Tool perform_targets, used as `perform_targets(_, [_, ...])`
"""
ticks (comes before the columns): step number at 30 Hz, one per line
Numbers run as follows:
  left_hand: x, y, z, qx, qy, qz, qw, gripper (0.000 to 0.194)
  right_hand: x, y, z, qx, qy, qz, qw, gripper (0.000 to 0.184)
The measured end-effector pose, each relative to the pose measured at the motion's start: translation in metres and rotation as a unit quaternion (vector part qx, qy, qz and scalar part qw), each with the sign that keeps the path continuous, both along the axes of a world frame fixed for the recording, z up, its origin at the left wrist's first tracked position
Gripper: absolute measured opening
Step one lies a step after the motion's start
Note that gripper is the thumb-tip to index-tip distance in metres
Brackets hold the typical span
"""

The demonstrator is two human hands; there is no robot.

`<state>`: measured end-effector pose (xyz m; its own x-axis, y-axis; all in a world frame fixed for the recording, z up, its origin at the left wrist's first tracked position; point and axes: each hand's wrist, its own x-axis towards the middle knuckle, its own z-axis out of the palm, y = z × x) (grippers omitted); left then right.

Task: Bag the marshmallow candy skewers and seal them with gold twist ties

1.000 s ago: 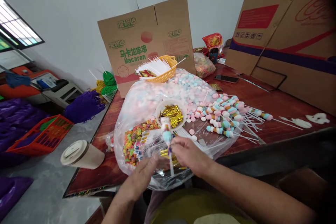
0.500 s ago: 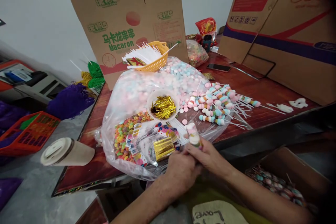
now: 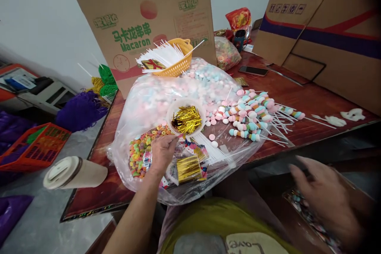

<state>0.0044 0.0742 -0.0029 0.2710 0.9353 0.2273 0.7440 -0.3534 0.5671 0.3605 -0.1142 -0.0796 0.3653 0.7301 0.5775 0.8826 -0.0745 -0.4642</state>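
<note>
head view: left hand (image 3: pixel 163 152) low over a fan of printed plastic bags (image 3: pixel 198 149), fingers drawn together at upper edge of the fan; whether pinching a bag, impossible to make out. bags lying on clear plastic at near side of the table (image 3: pixel 95 200), with a bundle of gold ties (image 3: pixel 189 169) on top. just beyond the fingertips, a white bowl (image 3: pixel 170 116) with loose gold strips (image 3: pixel 189 119) inside. ring-shaped candies (image 3: pixel 139 147) left of the hand, white sticks (image 3: pixel 210 147) to the right of the bags.

right hand (image 3: pixel 326 192) well apart, past the table edge, above a carton of sweets (image 3: pixel 315 222) at lower right; blurred, thumb and fingers spread, nothing seen in the grasp.

on the table, right of the bowl: a pile of marshmallow skewers (image 3: pixel 253 115), sticks pointing mostly right. behind the bowl, a large clear sack (image 3: pixel 143 99) full of pastel sweets, with a yellow basket (image 3: pixel 181 68) of white sticks on top. farther back, a macaron box (image 3: pixel 149 20), standing. phone (image 3: pixel 253 71) lying flat, right of the sack. lidded cup (image 3: pixel 86 172) tipped on its side in appearance, at left corner.
</note>
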Motion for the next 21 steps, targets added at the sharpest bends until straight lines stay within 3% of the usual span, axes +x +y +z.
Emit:
perform_targets(3, [-0.002,-0.005,0.038,0.047,0.044,-0.064,0.996,0.021,-0.078,0.055,0.049,0.092,-0.055,0.174,0.979,0.027])
perform_targets(5, [0.002,-0.018,0.06,0.072,0.133,-0.204,0.967,0.022,-0.125,0.082,0.08,0.096,-0.064,0.271,0.956,0.039])
perform_targets(7, [0.009,-0.035,0.069,0.054,0.137,-0.268,0.952,0.023,-0.157,0.096,0.099,0.05,-0.034,0.353,0.933,0.026])
perform_targets(8, [0.013,-0.043,0.067,0.033,0.105,-0.265,0.958,0.023,-0.166,0.099,0.102,0.025,0.004,0.386,0.922,0.018])
perform_targets(10, [0.02,-0.057,0.054,-0.03,0.007,-0.208,0.978,0.019,-0.173,0.1,0.098,-0.036,0.116,0.386,0.914,0.019])
perform_targets(14, [0.034,-0.066,0.016,-0.168,-0.144,-0.076,0.972,0.017,-0.159,0.09,0.077,-0.11,0.295,0.298,0.901,0.02])
perform_targets(17, [0.042,-0.062,0.005,-0.206,-0.173,-0.108,0.957,0.023,-0.143,0.085,0.073,-0.132,0.34,0.306,0.879,0.014])
perform_targets(21, [0.046,-0.055,0.012,-0.254,-0.169,-0.187,0.934,0.027,-0.134,0.087,0.074,-0.19,0.377,0.359,0.832,0.014])
